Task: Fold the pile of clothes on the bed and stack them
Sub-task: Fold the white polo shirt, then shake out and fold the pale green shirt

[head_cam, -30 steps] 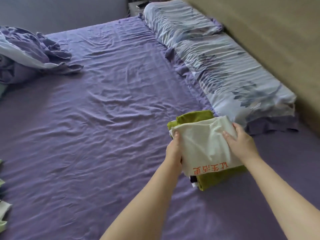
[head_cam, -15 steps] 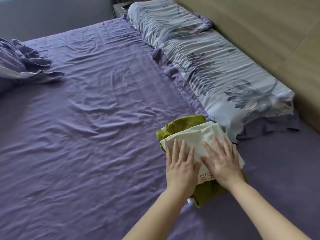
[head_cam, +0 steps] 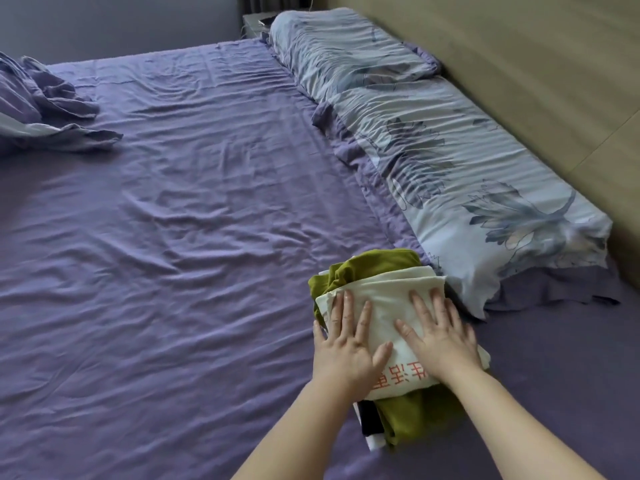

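Two hands lie flat, fingers spread and palms down, on a folded white shirt (head_cam: 388, 303) with red lettering: the left hand (head_cam: 346, 351) covers its left portion and the right hand (head_cam: 438, 336) its right portion, neither gripping the fabric. This shirt tops a stack that includes a folded green garment (head_cam: 405, 420) and darker items beneath, resting on the purple bed sheet (head_cam: 190, 220) just beside the nearer floral pillow (head_cam: 467, 188). Crumpled purple bedding (head_cam: 41, 109) lies well apart at the far left.
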